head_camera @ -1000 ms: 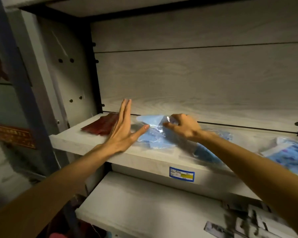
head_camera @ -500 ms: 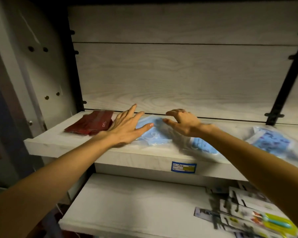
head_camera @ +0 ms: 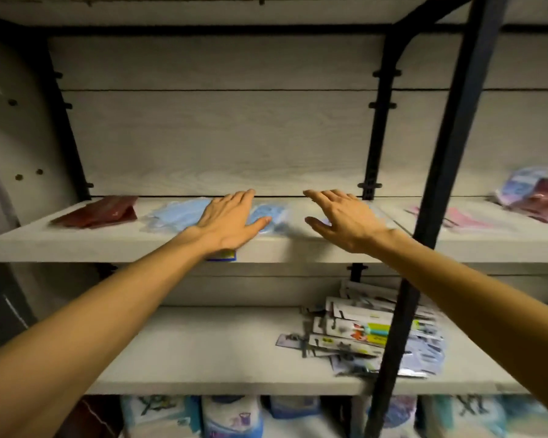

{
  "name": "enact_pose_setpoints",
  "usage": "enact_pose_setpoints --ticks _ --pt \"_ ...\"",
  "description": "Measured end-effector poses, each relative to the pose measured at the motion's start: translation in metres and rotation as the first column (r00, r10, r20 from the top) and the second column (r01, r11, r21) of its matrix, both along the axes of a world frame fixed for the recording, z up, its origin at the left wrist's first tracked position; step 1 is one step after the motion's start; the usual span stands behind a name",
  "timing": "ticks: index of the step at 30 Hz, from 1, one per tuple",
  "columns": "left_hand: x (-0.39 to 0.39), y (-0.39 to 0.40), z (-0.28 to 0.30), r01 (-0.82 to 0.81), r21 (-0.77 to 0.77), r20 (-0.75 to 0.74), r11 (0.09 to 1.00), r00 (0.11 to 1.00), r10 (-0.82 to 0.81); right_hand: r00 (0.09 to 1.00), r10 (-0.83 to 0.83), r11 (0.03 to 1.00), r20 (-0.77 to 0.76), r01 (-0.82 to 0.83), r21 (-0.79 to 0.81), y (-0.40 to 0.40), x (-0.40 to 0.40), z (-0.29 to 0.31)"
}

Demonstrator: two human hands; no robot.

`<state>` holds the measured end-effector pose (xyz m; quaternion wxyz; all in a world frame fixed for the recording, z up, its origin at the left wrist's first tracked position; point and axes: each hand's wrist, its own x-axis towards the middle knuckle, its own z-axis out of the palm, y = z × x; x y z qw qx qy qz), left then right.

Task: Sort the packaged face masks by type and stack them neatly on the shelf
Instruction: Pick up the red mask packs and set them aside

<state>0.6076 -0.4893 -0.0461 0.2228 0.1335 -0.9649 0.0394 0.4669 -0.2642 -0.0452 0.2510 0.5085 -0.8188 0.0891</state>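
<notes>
Both hands flat over the blue masks, mid-frame shelf.
L hand (head_camera: 228, 221) lies palm-down w/ fingers straight on the blue mask packs (head_camera: 178, 213); R hand (head_camera: 345, 219) is spread just right of them, fingers relaxed, gripping nothing; contact w/ shelf (head_camera: 76, 245) unclear. Dark red packs (head_camera: 98, 211) at left of frame, pink packs (head_camera: 456, 216) at right past black post (head_camera: 437, 172).

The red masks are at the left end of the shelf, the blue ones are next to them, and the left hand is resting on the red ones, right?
Nearly. The red masks are at the left end of the shelf with the blue masks beside them, but the head view shows the left hand lying flat on the blue masks, not the red ones.
</notes>
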Motion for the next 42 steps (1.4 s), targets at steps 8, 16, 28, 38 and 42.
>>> enact_pose_setpoints --ticks 8,16,28,38,42 --pt "-0.046 0.225 0.001 0.199 0.120 -0.049 0.973 0.980 -0.194 0.991 -0.129 0.990 0.035 0.131 -0.058 0.225 -0.010 -0.015" --pt "-0.110 0.353 0.006 0.434 -0.067 0.052 0.898 0.901 -0.431 0.862 -0.472 0.875 0.186 0.483 -0.014 0.373 -0.054 -0.023" --pt "-0.275 0.439 -0.007 0.531 -0.214 0.097 0.820 0.847 -0.523 0.781 -0.603 0.793 0.166 0.610 0.009 0.469 -0.182 -0.042" --pt "-0.426 0.446 -0.003 0.516 -0.135 0.048 0.846 0.856 -0.515 0.765 -0.630 0.775 0.131 0.628 0.060 0.475 -0.338 -0.022" --pt "-0.467 0.450 -0.005 0.480 -0.099 0.047 0.872 0.878 -0.477 0.764 -0.629 0.775 0.148 0.631 0.038 0.488 -0.378 -0.021"
